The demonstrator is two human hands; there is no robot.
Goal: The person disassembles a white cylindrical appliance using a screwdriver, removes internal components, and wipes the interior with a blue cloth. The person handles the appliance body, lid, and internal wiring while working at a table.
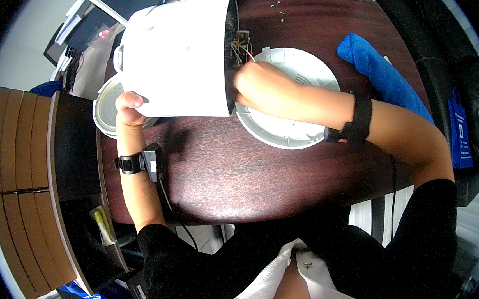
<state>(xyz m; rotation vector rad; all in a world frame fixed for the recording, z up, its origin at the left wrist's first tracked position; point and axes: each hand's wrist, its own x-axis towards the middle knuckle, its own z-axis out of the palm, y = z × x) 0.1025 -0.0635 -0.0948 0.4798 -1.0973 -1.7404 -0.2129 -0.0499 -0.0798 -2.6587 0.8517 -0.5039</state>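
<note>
A white rice cooker body [181,58] lies tipped on its side above the table, its underside facing right. Thin wires and dark parts [241,47] show at that end. My left hand [129,106] grips the other end near the rim, thumb on the outside and the other fingers hidden. At the lower edge of the underside is my right hand [251,81], curled, with its fingertips out of sight inside; what they hold cannot be seen. Beneath my right forearm rests a round white base cover [299,128], touching the table.
A round pale lid-like piece [103,112] sits behind my left hand. On the right lies a blue cloth [377,71]. Small bits [282,17] are scattered at the far edge. Shelving with brown boxes [26,194] stands left, a black sofa [439,38] right.
</note>
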